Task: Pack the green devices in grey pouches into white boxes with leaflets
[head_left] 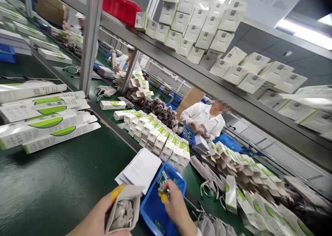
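Observation:
My left hand [94,213], a yellow cover on one fingertip, is closed around an upright open white box [136,213]. A bunched grey drawstring pouch [122,213] fills the box's open end. Just to the right, my right hand [176,203] reaches into a blue bin [153,213]. Its fingers, one with a yellow cover, pinch small green and silver batteries [166,191]; how many is unclear. More batteries [162,176] lie at the bin's far end. White paper sheets [141,167] are stacked against the bin's left side.
Flat-lying cartons [49,120] cover the green surface at left. Packed boxes [158,135] stand in rows beyond the papers. Grey pouches [207,175] and more cartons [256,208] lie at right. A metal shelf [181,61] with stacked boxes crosses above. Co-workers [204,118] work opposite.

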`<state>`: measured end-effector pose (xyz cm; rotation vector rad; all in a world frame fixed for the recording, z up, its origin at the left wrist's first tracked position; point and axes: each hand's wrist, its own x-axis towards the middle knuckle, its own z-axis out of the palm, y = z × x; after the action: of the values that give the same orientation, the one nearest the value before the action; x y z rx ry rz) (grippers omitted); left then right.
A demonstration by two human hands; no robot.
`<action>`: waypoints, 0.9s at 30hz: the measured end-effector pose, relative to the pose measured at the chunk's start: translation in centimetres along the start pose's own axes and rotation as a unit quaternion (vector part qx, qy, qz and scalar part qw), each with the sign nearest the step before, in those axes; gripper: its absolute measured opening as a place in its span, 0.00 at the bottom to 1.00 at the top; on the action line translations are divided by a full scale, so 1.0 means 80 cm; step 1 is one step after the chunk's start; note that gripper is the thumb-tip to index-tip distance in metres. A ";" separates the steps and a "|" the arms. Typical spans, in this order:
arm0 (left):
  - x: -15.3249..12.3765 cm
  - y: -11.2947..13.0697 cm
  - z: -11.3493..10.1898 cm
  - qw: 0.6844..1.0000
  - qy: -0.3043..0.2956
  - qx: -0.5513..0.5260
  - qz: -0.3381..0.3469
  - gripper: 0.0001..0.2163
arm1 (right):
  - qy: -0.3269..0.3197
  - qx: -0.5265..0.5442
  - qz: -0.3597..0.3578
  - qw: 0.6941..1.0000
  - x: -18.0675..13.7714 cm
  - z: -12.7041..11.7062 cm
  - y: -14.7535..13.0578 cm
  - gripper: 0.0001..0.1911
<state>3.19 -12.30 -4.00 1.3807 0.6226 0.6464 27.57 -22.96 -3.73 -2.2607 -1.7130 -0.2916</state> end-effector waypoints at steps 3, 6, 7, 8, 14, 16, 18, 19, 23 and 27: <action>0.012 0.010 -0.006 1.000 -0.016 0.011 -0.010 0.31 | 0.121 0.101 -0.015 0.987 -0.020 -0.034 -0.033 0.08; 0.024 0.012 -0.009 0.998 -0.053 0.029 0.019 0.29 | 0.256 0.227 -0.146 0.928 -0.022 -0.052 -0.092 0.09; 0.026 0.011 -0.008 0.997 -0.067 0.022 0.034 0.28 | 0.280 0.225 -0.154 0.921 -0.018 -0.054 -0.112 0.08; 0.028 0.009 -0.006 0.996 -0.075 0.012 0.047 0.27 | 0.290 0.222 -0.146 0.919 -0.013 -0.053 -0.129 0.08; 0.030 -0.009 0.000 0.991 -0.086 -0.054 0.088 0.28 | 0.250 0.175 -0.126 0.944 0.006 -0.049 -0.161 0.09; 0.030 -0.014 0.001 0.988 -0.103 -0.058 0.096 0.29 | 0.301 0.185 -0.092 0.931 0.007 -0.052 -0.160 0.07; 0.031 -0.017 0.003 0.987 -0.108 -0.049 0.108 0.30 | 0.315 0.192 -0.092 0.925 0.008 -0.055 -0.162 0.08; 0.032 -0.019 0.004 0.987 -0.105 -0.044 0.115 0.30 | 0.287 0.189 -0.120 0.931 0.010 -0.056 -0.163 0.09; 0.035 -0.029 0.008 0.988 -0.083 -0.037 0.125 0.28 | 0.236 0.235 -0.101 0.937 0.013 -0.048 -0.162 0.09; 0.037 -0.045 0.006 0.982 -0.041 0.006 0.186 0.33 | 0.219 0.215 -0.110 0.945 0.010 -0.036 -0.150 0.10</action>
<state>5.77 -10.72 -7.63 1.5431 0.3014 0.8782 16.32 -20.20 0.49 -1.5583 -1.5964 -0.3887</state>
